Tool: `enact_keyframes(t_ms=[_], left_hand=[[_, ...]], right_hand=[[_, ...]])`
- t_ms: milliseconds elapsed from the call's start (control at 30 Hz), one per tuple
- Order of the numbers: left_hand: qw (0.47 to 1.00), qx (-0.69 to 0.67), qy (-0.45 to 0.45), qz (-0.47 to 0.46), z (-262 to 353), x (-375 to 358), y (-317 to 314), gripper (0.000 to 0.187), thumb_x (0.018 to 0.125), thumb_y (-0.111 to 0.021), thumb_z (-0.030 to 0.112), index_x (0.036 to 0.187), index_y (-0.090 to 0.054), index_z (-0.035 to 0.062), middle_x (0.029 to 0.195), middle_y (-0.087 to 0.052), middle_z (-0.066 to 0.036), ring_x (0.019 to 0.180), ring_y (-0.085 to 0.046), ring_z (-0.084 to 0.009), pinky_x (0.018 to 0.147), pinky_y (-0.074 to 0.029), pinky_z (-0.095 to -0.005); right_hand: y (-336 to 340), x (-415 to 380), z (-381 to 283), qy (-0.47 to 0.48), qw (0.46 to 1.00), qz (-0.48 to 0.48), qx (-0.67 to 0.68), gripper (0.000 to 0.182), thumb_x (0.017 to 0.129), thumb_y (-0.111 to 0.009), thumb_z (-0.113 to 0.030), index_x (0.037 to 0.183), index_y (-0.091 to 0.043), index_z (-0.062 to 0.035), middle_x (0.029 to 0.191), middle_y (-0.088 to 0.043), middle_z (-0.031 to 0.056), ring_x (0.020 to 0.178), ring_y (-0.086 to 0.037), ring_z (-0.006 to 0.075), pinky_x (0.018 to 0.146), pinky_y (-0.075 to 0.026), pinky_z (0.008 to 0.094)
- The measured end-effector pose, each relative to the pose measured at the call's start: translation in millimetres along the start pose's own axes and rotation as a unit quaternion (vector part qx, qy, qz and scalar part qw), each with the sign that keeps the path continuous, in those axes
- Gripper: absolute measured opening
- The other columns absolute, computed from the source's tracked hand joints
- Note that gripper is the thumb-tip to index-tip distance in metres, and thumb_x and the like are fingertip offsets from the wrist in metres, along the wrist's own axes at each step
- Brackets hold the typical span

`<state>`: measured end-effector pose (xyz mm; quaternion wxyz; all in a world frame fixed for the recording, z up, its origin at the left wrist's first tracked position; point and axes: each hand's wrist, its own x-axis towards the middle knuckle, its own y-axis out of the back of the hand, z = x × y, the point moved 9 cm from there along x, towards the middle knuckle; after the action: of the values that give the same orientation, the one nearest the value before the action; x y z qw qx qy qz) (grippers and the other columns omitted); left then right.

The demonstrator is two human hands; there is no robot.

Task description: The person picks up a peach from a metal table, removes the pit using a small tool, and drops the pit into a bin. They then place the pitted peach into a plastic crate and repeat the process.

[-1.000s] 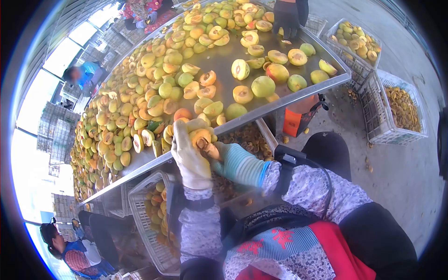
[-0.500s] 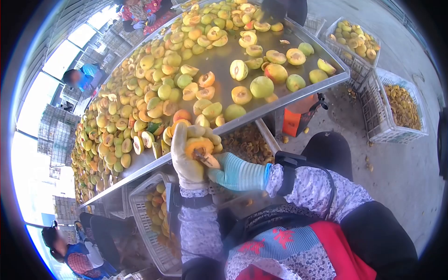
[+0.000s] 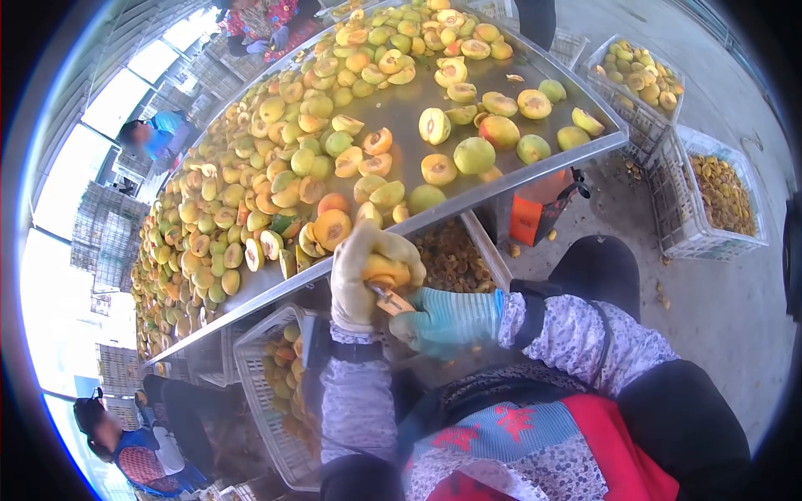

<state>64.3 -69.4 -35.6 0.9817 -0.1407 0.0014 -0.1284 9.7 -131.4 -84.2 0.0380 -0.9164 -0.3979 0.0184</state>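
My left hand (image 3: 357,271), in a pale work glove, is closed around a yellow-orange peach half (image 3: 387,269) just off the table's near edge. My right hand (image 3: 443,321), in a teal striped glove, grips a short pitting tool with a wooden handle (image 3: 394,302). Its metal end meets the peach half, and how deep it sits is hidden. Beyond my left hand, a cut peach half (image 3: 332,228) lies face up among other peaches at the metal table's edge (image 3: 468,197).
Whole and halved peaches (image 3: 251,167) cover much of the table. Below it sit a container of pits (image 3: 451,259) and a crate of peaches (image 3: 251,351). Crates (image 3: 706,230) stand on the floor to the right, near an orange-and-black bag (image 3: 526,219). Other people (image 3: 154,455) sit around.
Both hands have moved slightly right and down. The peach half has turned, so its hollow faces me less. A cut half on the table now shows beyond my left hand.
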Motion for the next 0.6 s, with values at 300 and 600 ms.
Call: enact_keyframes(t_ms=[300,600], left_hand=[[0.843,0.236,0.012,0.483,74.9,-132.8,195.9,0.045,0.096,-0.060,0.038,0.124,-0.060,0.0039,0.100,-0.067,-0.010,0.084,-0.065,-0.0177,0.070,-0.053,-0.0275],[0.653,0.727,-0.077,0.199,73.9,15.1,125.9,0.068,0.085,-0.070,0.048,0.135,-0.056,0.0050,0.129,-0.060,-0.022,0.122,-0.054,-0.0368,0.108,-0.037,-0.0412]], right_hand=[[65.7,-1.4,48.4,-0.112,0.833,0.119,-0.529,0.028,0.089,-0.060,-0.027,0.101,-0.059,-0.0020,0.082,-0.068,0.0222,0.081,-0.068,0.0380,0.072,-0.054,0.0491],[55.9,0.8,8.0,-0.143,0.873,0.130,-0.448,0.030,0.089,-0.062,-0.031,0.105,-0.061,-0.0058,0.088,-0.071,0.0176,0.087,-0.069,0.0374,0.077,-0.055,0.0496]])
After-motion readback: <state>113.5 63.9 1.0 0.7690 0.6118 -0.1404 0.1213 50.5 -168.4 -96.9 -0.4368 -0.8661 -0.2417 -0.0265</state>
